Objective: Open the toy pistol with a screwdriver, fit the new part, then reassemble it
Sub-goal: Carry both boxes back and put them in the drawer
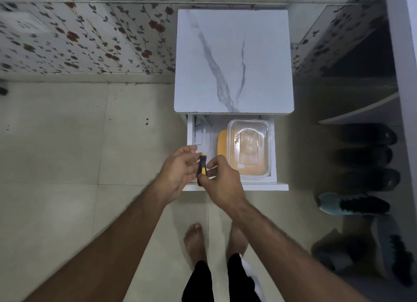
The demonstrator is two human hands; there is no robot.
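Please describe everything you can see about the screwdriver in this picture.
The screwdriver shows only its handle, black with yellow patches, which looks like plastic or rubber. It stands nearly upright in the picture, above the front edge of the open drawer. The right hand grips its lower part with curled fingers and thumb. The left hand is close beside it with relaxed fingers; whether it touches the handle cannot be told. The metal shaft and tip are not visible, and the picture is slightly blurred.
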